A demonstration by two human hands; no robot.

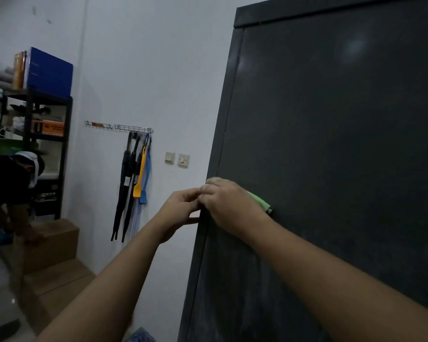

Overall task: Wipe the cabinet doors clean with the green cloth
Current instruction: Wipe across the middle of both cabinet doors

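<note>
The right hand point(229, 206) presses the green cloth point(260, 202) flat on the cabinet door point(331, 144), fingers curled over it; only its right end peeks out, pointing inward across the panel. The left hand point(181, 208), nothing visibly in it, touches the door's left edge. Ahead, bare door; umbrellas point(129, 183) hang well left.

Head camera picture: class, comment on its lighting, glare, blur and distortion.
Head view: dim, cool light; soft glare patches high on the dark cabinet door. Wide-angle bend tilts the cabinet's edges. The crouching person at far left is motion-blurred. The right hand covers most of the green cloth; the left hand is fairly sharp.
</note>
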